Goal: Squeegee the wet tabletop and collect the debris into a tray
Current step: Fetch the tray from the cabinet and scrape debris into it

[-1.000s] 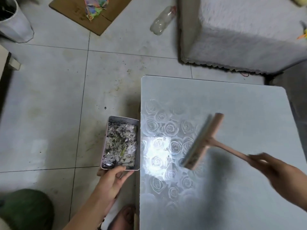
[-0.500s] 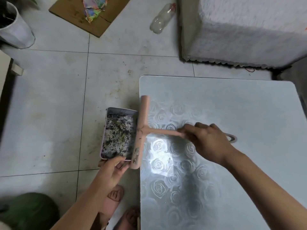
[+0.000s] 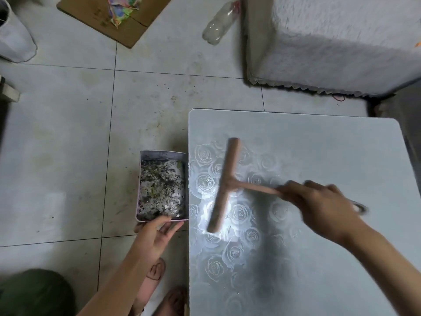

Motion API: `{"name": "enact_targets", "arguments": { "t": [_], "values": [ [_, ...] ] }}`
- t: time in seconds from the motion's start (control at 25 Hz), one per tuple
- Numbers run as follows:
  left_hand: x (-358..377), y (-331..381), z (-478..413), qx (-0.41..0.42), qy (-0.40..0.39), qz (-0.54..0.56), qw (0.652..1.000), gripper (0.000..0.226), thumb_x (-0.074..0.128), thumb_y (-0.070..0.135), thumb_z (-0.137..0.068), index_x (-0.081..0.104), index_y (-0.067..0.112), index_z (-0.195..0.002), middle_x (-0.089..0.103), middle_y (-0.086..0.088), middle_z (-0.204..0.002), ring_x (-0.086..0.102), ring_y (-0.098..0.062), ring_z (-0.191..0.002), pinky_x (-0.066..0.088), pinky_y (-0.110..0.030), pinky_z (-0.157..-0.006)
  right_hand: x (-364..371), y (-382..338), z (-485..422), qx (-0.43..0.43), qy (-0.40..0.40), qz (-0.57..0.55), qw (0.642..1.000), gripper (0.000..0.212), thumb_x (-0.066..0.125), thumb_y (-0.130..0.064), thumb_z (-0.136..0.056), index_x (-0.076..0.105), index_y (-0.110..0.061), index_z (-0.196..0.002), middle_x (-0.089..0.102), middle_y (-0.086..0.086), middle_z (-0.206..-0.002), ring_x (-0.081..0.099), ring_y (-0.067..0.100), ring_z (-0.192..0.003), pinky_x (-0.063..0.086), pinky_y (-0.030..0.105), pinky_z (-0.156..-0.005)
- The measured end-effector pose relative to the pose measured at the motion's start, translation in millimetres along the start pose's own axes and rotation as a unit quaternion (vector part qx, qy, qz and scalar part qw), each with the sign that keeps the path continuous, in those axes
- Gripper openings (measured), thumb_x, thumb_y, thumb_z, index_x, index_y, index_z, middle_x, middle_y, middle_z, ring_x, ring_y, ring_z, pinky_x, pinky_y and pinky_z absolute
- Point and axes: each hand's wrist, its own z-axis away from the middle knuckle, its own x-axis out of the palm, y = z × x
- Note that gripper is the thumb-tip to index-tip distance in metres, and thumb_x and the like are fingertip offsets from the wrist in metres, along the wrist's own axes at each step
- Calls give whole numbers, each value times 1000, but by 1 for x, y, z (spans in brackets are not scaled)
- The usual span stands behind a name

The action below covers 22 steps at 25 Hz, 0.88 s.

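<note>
A pale tabletop with an embossed rose pattern fills the right half of the view; its left part glistens wet. My right hand grips the handle of a pink squeegee, whose long blade lies across the wet roses a short way in from the table's left edge. A rectangular metal tray full of dark wet debris is held level against that left edge. My left hand grips the tray's near end from below, thumb on the rim.
A plastic bottle and a flat cardboard sheet lie on the tiled floor beyond. A white fluffy covered block stands behind the table. A white bucket sits far left. My sandalled feet are beside the table.
The squeegee swept left to the table's edge at the tray, then drew back right onto the wet tabletop. The tray and my left hand stayed put.
</note>
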Motion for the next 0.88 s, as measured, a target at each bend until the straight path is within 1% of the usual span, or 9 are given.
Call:
{"name": "enact_targets", "arguments": {
  "t": [0.08,0.16,0.28,0.36,0.44,0.52,0.64,0.76,0.88],
  "values": [
    [1,0,0,10,-7,10,1000,31,51,-17,-73,57,10,-87,66,-11,-81,63,-29,-91,55,-59,-71,0,-43,-38,-34,34,20,999,25,41,-33,-98,48,-42,-120,57,-4,-87,60,21,-91,36,35,-83],
    [2,2,-2,22,-15,12,1000,35,52,-17,-69,59,9,-92,70,-10,-82,63,-30,-94,58,-54,-66,-6,-72,-59,-56,66,50,995,28,42,-28,-96,46,-41,-120,59,1,-93,60,25,-93,35,36,-84],
    [6,7,-3,16,-14,2,1000,32,52,-16,-70,59,8,-90,65,-13,-88,58,-31,-101,58,-54,-66,-33,-45,-54,-50,102,40,993,28,48,-25,-93,49,-42,-116,59,-1,-86,63,26,-86,37,37,-77],
    [12,13,-1,-1,-11,-6,1000,26,51,-17,-76,58,6,-87,62,-16,-88,55,-30,-102,58,-54,-66,-55,3,-41,12,77,39,996,21,46,-31,-95,51,-42,-113,56,-4,-80,65,24,-85,37,36,-73],
    [19,18,-1,-4,-13,-14,1000,27,49,-17,-80,59,7,-89,63,-16,-92,57,-29,-101,58,-53,-66,-65,36,-31,78,15,62,995,23,38,-41,-96,53,-43,-114,56,-6,-82,65,21,-87,37,34,-75],
    [26,23,0,4,-23,-16,1000,30,47,-18,-82,60,8,-89,66,-15,-92,60,-28,-97,59,-51,-64,-57,25,-36,71,-20,79,994,25,35,-41,-98,49,-44,-118,58,-7,-88,64,17,-91,38,33,-79],
    [34,28,-2,14,-33,-14,999,30,45,-18,-84,60,7,-87,66,-14,-86,60,-28,-94,58,-54,-68,-34,-27,-65,13,-3,52,999,27,40,-30,-98,44,-41,-122,60,-3,-94,62,20,-94,39,34,-84],
    [38,28,-5,14,-33,-11,999,27,45,-17,-85,57,6,-78,64,-15,-80,59,-28,-92,56,-55,-70,-29,-79,-84,-18,52,74,996,34,43,-23,-93,46,-39,-122,60,2,-93,61,25,-90,34,34,-77],
    [39,29,-10,13,-22,5,1000,40,46,-16,-85,57,5,-53,59,-15,-70,57,-25,-83,57,-53,-67,-38,-102,-64,-47,112,75,990,53,55,-4,-70,61,-35,-112,57,5,-72,60,30,-66,31,33,-64]
  ]
}}
